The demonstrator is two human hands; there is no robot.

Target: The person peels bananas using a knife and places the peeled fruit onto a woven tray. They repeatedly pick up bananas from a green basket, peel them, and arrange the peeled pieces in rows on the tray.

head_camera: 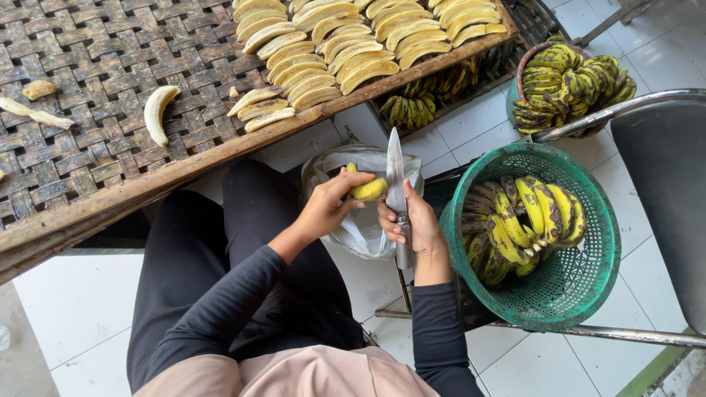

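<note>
With the left hand (331, 202) pinching a half-peeled yellow banana (368, 190) beside the right hand's (412, 220) fist-clamped long steel knife (396, 184) at frame centre, a slip could nick those fingers.

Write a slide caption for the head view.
Left hand holds a banana, right hand a knife, beside a green basket.

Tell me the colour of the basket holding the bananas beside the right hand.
The basket is green plastic mesh, seen clearly in the head view.

The one camera sat on the person's head and looked straight down, close to both hands (368, 209).
</note>
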